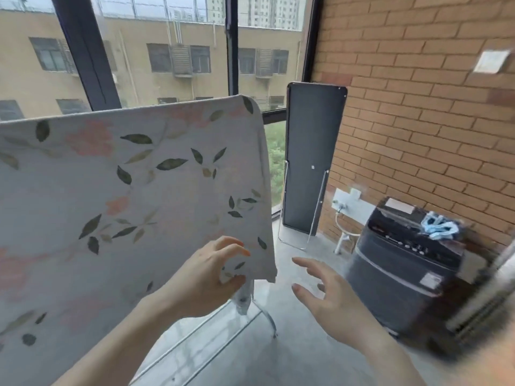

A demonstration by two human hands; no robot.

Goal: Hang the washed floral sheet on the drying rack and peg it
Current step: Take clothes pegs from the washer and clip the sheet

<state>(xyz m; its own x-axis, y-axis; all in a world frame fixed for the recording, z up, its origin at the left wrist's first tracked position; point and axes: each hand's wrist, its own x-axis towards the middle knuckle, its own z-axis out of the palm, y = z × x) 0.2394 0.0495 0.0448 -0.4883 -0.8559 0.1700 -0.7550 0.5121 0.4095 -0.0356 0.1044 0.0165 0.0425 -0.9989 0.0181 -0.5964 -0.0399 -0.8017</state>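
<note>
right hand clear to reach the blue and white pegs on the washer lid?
Probably yes. The open right hand holds nothing, and bare floor separates it from the blue and white pegs atop the dark top-loading washing machine.

Floral sheet hangs draped over the drying rack.
</note>
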